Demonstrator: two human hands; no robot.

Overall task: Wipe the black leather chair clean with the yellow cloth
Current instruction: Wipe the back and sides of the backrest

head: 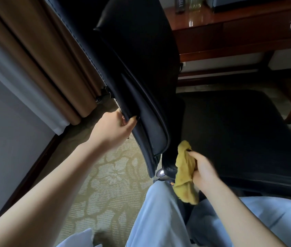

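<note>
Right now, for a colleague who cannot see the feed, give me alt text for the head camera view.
A person's left hand grips the edge of a black chair's backrest while the right hand holds a crumpled yellow cloth near the base of the backrest, beside the seat. A wooden desk stands behind, on patterned carpet.

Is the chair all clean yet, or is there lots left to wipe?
Not finished. The left hand grips the edge of the chair back; the right hand holds the bunched yellow cloth at the low corner where back meets seat, so wiping is under way there. The dark leather shows no wipe marks, so what is already done cannot be told. The wide seat may still be left.
</note>
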